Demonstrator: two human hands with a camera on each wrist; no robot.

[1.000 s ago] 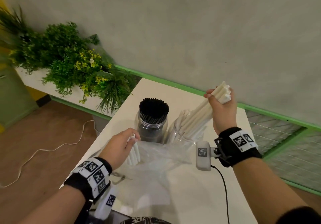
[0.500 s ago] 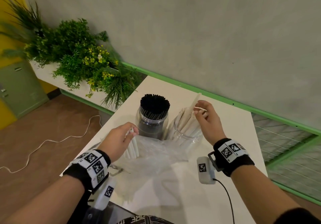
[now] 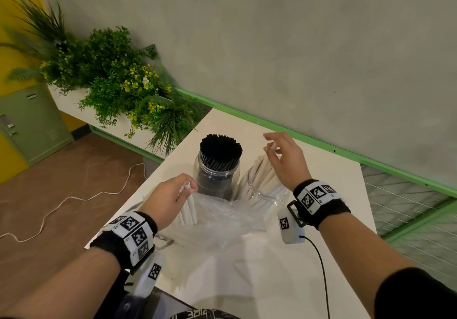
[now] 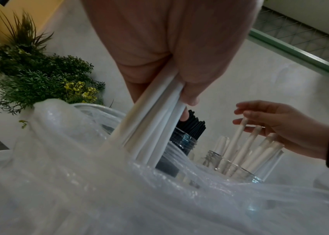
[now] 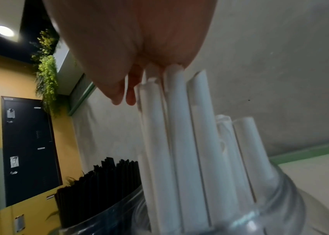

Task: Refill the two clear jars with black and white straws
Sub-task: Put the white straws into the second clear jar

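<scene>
Two clear jars stand side by side on the white table (image 3: 329,170). The left jar (image 3: 217,180) is packed with black straws (image 3: 220,149). The right jar (image 3: 264,190) holds several white straws (image 5: 181,143) leaning inside it. My right hand (image 3: 284,160) hovers over their tops with fingers spread and relaxed, the palm touching the straw ends. My left hand (image 3: 170,197) grips a small bundle of white straws (image 4: 155,125) upright, their lower ends inside a crumpled clear plastic bag (image 3: 220,222) in front of the jars.
A green planter with yellow flowers (image 3: 116,81) sits left of the table's far corner. The grey wall (image 3: 296,46) runs close behind the table. A white cable (image 3: 74,195) lies on the brown floor at left. A black wire (image 3: 321,269) trails from my right wrist.
My right hand lowered its bundle of white straws into the right jar, let go, and now hovers open over them. My left hand still holds its straws in the bag.
</scene>
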